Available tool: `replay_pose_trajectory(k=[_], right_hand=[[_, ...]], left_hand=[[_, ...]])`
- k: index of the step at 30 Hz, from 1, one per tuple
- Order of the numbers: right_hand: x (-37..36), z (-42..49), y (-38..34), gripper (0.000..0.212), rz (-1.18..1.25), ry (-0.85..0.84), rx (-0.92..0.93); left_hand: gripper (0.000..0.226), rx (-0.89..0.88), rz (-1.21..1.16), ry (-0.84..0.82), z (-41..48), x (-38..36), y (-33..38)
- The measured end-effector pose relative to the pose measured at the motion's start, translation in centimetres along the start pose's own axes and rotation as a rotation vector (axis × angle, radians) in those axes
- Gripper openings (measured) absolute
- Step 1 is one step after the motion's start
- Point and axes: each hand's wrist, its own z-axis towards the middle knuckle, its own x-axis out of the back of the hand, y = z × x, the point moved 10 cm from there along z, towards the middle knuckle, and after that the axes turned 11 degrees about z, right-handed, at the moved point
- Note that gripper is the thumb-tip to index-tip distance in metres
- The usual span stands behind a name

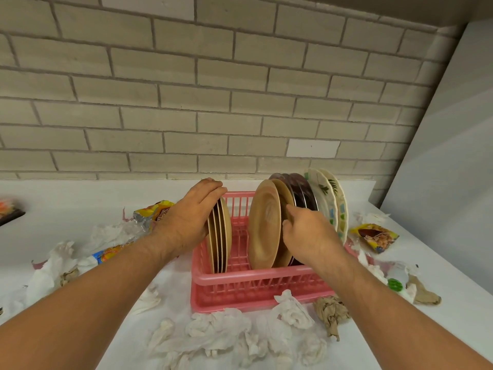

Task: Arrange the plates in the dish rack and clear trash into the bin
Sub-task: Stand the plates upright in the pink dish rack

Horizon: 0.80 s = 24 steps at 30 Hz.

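Inside the pink dish rack (256,283), the left hand (192,220) clasped four tan plates (220,236) at nine o'clock, the right hand (306,231) pinched another tan plate (264,225) at three, while crumpled tissues (226,332) remained unbinned on the surface (66,198).

Blurred dark tray (10,213) cut off left

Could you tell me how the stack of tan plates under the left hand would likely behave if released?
The tan plates stand on edge, steadied by the left hand, so they might tip. Being round, they could roll along the pink rack. They look rigid.
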Motion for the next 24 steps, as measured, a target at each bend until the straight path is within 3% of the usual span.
replay_pose_trajectory(k=[4,8,12,18,24], right_hand=[[-0.7,-0.1,-0.1,0.035,-0.056,-0.023,-0.039],[-1.4,-0.5,-0.1,0.060,-0.002,-0.036,-0.074],[-2.4,-1.3,0.0,0.072,0.173,-0.064,-0.114],[-3.7,-4.5,1.5,0.064,0.337,-0.020,-0.070],[-7.8,-8.5,4.7,0.052,0.504,-0.091,-0.162]], left_hand=[[0.078,-0.009,-0.003,0.010,-0.1,0.1,0.0],[0.078,-0.016,0.006,0.017,-0.1,0.2,0.0],[0.076,-0.018,-0.005,0.027,0.0,0.3,0.1],[0.077,-0.020,0.017,0.021,-0.1,0.1,0.1],[0.078,-0.022,0.012,0.012,0.0,-0.3,0.0]])
